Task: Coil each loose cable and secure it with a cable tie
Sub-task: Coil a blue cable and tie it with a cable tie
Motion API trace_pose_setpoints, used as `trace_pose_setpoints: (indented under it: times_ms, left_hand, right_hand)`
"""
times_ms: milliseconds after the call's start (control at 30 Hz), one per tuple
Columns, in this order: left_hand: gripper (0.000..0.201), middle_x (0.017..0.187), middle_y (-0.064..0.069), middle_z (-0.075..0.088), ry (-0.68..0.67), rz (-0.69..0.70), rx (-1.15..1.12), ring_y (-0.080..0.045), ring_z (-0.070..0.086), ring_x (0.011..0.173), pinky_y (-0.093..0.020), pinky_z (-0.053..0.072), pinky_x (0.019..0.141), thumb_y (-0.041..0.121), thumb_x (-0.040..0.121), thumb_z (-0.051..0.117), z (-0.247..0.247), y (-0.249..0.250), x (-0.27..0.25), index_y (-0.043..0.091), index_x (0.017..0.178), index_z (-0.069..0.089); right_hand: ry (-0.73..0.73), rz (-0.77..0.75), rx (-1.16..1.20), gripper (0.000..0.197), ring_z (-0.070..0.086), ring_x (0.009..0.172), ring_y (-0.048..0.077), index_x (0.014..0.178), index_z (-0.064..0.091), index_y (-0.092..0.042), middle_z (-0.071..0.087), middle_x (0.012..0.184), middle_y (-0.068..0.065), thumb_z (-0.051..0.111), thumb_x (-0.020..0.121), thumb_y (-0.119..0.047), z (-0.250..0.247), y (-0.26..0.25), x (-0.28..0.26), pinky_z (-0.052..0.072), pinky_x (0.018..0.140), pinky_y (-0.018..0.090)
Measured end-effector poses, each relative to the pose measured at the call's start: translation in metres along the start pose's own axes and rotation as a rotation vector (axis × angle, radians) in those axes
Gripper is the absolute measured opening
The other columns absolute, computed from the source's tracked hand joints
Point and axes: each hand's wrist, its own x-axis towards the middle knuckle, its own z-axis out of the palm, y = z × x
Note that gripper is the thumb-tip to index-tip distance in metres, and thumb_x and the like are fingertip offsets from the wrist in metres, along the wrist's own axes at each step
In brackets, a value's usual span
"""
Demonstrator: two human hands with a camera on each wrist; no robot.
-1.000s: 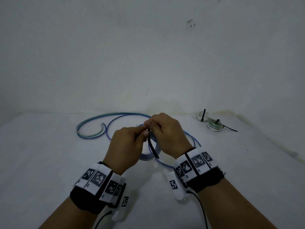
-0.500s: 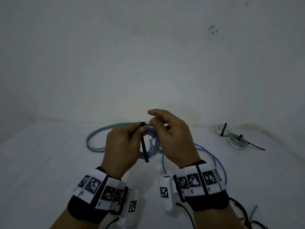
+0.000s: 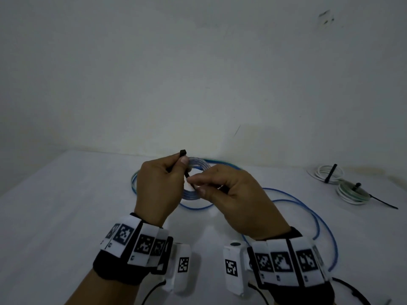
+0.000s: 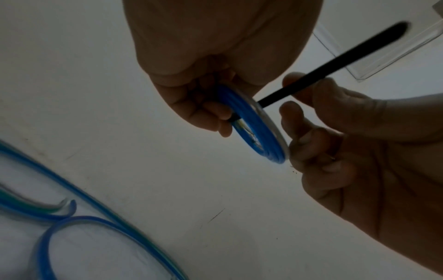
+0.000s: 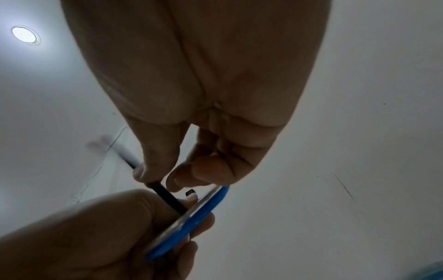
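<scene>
My left hand [image 3: 184, 165] holds a small coil of blue cable [image 3: 198, 164] above the white table [image 3: 55, 216], thumb pressing a black cable tie [image 3: 183, 154] whose square head sticks up over the thumb. In the left wrist view the tie [image 4: 335, 62] passes through the coil [image 4: 254, 125] and runs up to the right. My right hand [image 3: 193, 183] pinches the tie's tail between thumb and forefinger just beside the coil. The right wrist view shows that pinch on the tie [image 5: 160, 189], with the coil [image 5: 191, 221] in my left hand [image 5: 167, 227] below it.
The blue cable's loose length [image 3: 308, 208] loops across the table under my right wrist. Blue and green cables [image 3: 134, 183] lie behind my left hand. Two tied coils, one white [image 3: 326, 172] and one green-white [image 3: 352, 192], sit at the far right near the wall.
My right hand had let go of the tie half a second ago; now it pinches the tail again. The tie's head has swung up above my left thumb.
</scene>
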Motion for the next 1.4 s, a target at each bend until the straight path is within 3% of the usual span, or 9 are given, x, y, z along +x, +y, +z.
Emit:
trace_pose_setpoints:
  times_ms: [100,200,300,367,533,700,933,1067,1400]
  left_hand:
    - [0.019,0.073,0.01,0.073,0.004,-0.014,0.007,-0.002,0.068,0.071,-0.028,0.055,0.072,0.027,0.093,0.06,0.0,-0.003,0.0,0.019,0.095,0.078]
    - [0.016,0.068,0.007,0.072,-0.021,0.006,-0.013,-0.011,0.067,0.065,-0.032,0.054,0.065,0.026,0.093,0.061,0.002,0.001,-0.003,0.025,0.097,0.076]
    - [0.021,0.067,0.003,0.072,-0.077,0.066,-0.005,-0.015,0.066,0.063,-0.036,0.054,0.063,0.026,0.093,0.061,0.006,0.006,-0.008,0.045,0.089,0.07]
    - [0.017,0.068,0.001,0.071,-0.113,0.097,0.002,-0.019,0.065,0.063,-0.042,0.055,0.063,0.033,0.093,0.06,0.008,0.007,-0.011,0.043,0.089,0.073]
    - [0.023,0.069,-0.002,0.071,-0.164,0.126,-0.007,-0.024,0.064,0.065,-0.046,0.054,0.064,0.042,0.088,0.053,0.011,0.003,-0.012,0.039,0.099,0.073]
    - [0.026,0.074,0.001,0.073,-0.183,0.13,-0.017,-0.023,0.065,0.068,-0.046,0.054,0.066,0.04,0.087,0.053,0.011,0.001,-0.011,0.034,0.1,0.074]
    - [0.022,0.073,-0.008,0.071,-0.203,0.16,-0.014,-0.03,0.063,0.066,-0.048,0.053,0.064,0.047,0.086,0.053,0.01,0.001,-0.011,0.04,0.098,0.069]
    - [0.02,0.073,-0.003,0.072,-0.197,0.158,-0.008,-0.027,0.063,0.066,-0.047,0.054,0.064,0.044,0.087,0.054,0.011,0.002,-0.011,0.045,0.101,0.068]
    - [0.027,0.077,0.004,0.073,-0.165,0.328,0.106,-0.019,0.067,0.07,-0.042,0.053,0.064,0.034,0.093,0.053,0.014,0.0,-0.016,0.026,0.109,0.073]
  right_hand:
    - [0.028,-0.02,0.0,0.023,0.066,0.094,0.009,0.108,0.074,-0.025,0.07,0.098,-0.012,0.064,0.092,-0.012,0.002,0.001,-0.001,0.054,0.08,0.027]
    - [0.123,0.047,0.134,0.017,0.062,0.068,0.005,0.102,0.074,-0.019,0.067,0.081,-0.018,0.059,0.096,-0.018,0.004,-0.002,-0.003,0.046,0.061,0.016]
    - [0.216,0.169,0.405,0.023,0.05,0.049,0.007,0.096,0.075,-0.014,0.065,0.065,0.001,0.058,0.091,-0.028,0.006,-0.009,-0.003,0.039,0.046,0.018]
    - [0.285,0.221,0.529,0.016,0.046,0.049,0.013,0.091,0.075,-0.014,0.066,0.071,0.014,0.062,0.091,-0.023,0.007,-0.014,-0.001,0.035,0.042,0.02]
    - [0.345,0.36,0.578,0.008,0.041,0.041,0.01,0.085,0.069,-0.003,0.069,0.069,0.01,0.065,0.09,-0.007,0.008,-0.012,0.001,0.033,0.039,0.017]
    - [0.339,0.409,0.552,0.012,0.039,0.041,0.012,0.082,0.07,-0.001,0.067,0.066,0.01,0.064,0.091,-0.006,0.009,-0.011,0.001,0.031,0.039,0.018]
    - [0.373,0.429,0.562,0.009,0.044,0.043,0.01,0.089,0.07,-0.002,0.065,0.064,0.007,0.064,0.091,-0.008,0.006,-0.015,0.0,0.035,0.038,0.02]
    - [0.376,0.431,0.546,0.009,0.046,0.043,0.009,0.087,0.07,-0.004,0.065,0.062,0.005,0.064,0.091,-0.008,0.006,-0.015,0.0,0.037,0.039,0.02]
    - [0.368,0.471,0.558,0.013,0.043,0.043,0.009,0.079,0.069,-0.002,0.062,0.06,0.006,0.064,0.09,-0.006,0.001,-0.016,0.0,0.035,0.038,0.02]
